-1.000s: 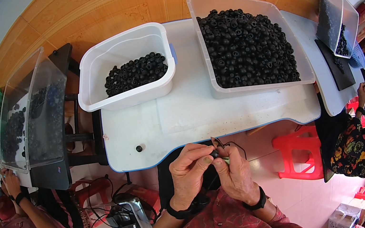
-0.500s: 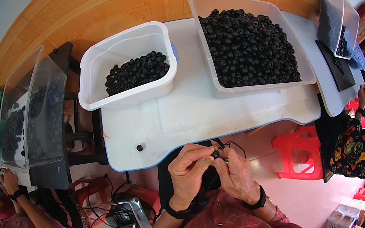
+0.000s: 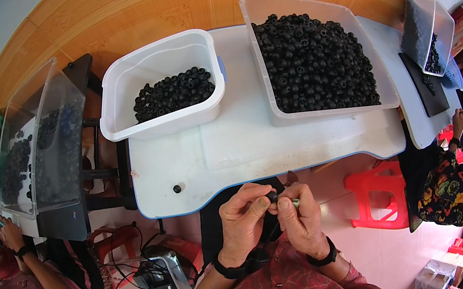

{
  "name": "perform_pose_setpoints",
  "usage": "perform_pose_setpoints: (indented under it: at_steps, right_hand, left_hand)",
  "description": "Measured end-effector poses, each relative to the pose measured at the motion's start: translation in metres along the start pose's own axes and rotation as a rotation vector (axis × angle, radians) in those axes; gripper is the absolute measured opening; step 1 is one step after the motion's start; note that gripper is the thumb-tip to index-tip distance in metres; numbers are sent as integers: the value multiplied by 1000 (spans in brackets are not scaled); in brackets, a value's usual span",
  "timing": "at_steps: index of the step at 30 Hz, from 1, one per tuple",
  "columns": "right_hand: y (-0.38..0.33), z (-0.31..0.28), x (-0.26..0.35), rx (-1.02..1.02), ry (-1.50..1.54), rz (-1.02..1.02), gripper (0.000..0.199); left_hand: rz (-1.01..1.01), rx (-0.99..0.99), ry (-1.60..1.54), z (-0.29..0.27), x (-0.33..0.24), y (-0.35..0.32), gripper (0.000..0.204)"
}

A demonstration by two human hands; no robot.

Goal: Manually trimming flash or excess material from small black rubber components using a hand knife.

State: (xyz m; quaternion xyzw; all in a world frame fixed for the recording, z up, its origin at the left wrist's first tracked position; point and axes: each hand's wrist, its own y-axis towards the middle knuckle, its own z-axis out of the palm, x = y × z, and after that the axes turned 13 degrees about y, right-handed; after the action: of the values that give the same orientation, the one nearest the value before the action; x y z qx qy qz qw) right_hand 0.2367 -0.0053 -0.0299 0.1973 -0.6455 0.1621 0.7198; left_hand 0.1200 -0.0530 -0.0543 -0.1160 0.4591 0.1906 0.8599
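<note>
Just past the table's near edge, my two hands meet in front of my chest. My left hand (image 3: 243, 223) pinches a small black ring-like piece (image 3: 272, 196) between thumb and fingertips. Closed around a small knife (image 3: 295, 201) with a pale green handle is my right hand (image 3: 301, 218), its thumb close to the black piece. Most of the knife is hidden by the fingers, and its blade is hard to make out. A single black piece (image 3: 177, 188) lies alone near the left front of the white table (image 3: 233, 156).
A white tub (image 3: 166, 123) holding some black pieces stands at the back left. A bigger translucent bin (image 3: 333, 110) heaped with them is at the back right. Red stool (image 3: 376, 194) to the right; cables (image 3: 133, 271) at lower left. People work at both sides.
My hands have shifted slightly; the black piece now shows more clearly at my left fingertips. The knife has turned in my right hand, away from the piece, showing more of its handle.
</note>
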Motion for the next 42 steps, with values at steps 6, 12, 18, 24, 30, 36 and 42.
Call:
perform_pose_setpoints:
  at_steps: [6, 12, 18, 24, 30, 36, 42]
  right_hand:
    - [2, -4, 8, -3, 154, 54, 15]
    - [-1, -4, 11, -6, 465, 214, 11]
    - [-4, -3, 13, 7, 508, 250, 10]
    - [-4, 0, 14, -9, 520, 294, 10]
    - [-4, 1, 17, -26, 604, 353, 12]
    - [-6, 11, 5, -58, 166, 117, 24]
    - [-7, 4, 4, 39, 82, 73, 21]
  left_hand:
    - [21, 65, 104, -1, -1, 0, 16]
    - [19, 93, 22, -4, 2, -1, 14]
    - [-119, 103, -190, -7, 4, -5, 16]
    - [-210, 120, -348, -9, 4, -5, 17]
    - [-250, 106, -414, -7, 0, -3, 18]
    - [-173, 2, -105, 1, -7, -9, 15]
    - [-209, 82, -83, -10, -13, -9, 16]
